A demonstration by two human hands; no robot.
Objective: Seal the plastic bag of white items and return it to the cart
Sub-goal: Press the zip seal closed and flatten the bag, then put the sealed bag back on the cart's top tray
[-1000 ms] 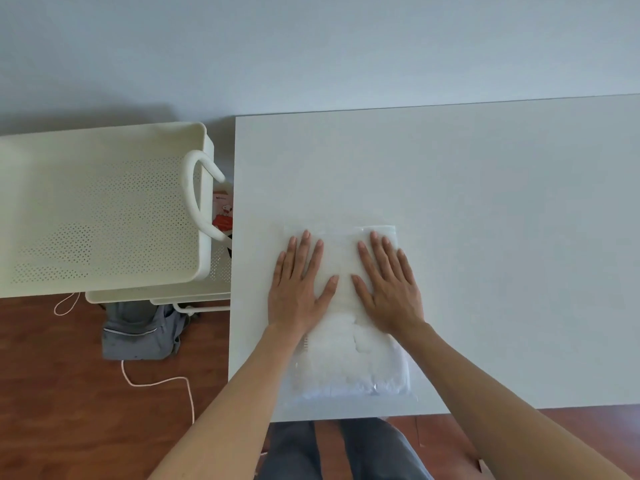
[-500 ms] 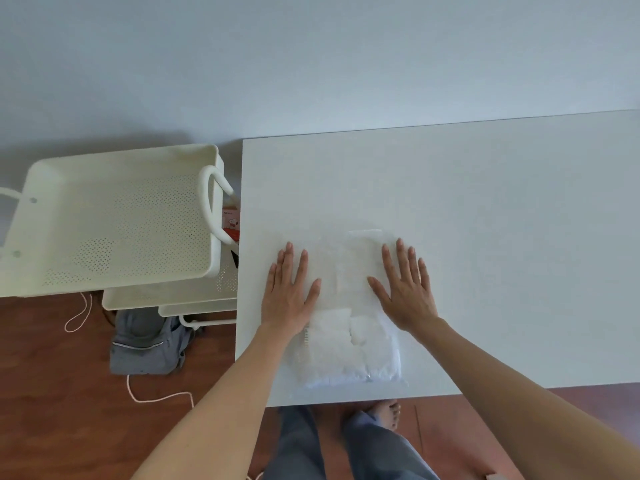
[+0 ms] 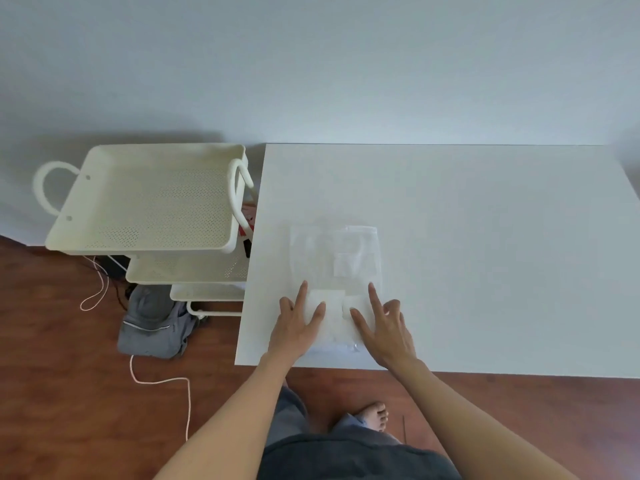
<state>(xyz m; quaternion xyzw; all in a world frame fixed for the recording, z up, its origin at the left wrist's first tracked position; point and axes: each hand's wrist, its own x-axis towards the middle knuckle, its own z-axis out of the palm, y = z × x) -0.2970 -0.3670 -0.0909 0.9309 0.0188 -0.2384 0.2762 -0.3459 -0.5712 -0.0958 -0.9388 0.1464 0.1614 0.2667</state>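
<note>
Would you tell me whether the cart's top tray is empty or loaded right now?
Empty: the top tray of the cart shows only its bare perforated floor, and the plastic bag lies on the table.

- No text, number, brand or sign can be read anywhere in the view.
- The plastic bag point(image 3: 335, 258) on the table point(image 3: 485, 254) has a pale rectangular patch toward its 3 o'clock side that may be a label; nothing on it can be made out.
- A red and white item point(image 3: 246, 221) shows between the cart point(image 3: 145, 199) and the table edge, at about 9 o'clock from the bag; it may carry print, but it is mostly hidden and too small to read.
</note>
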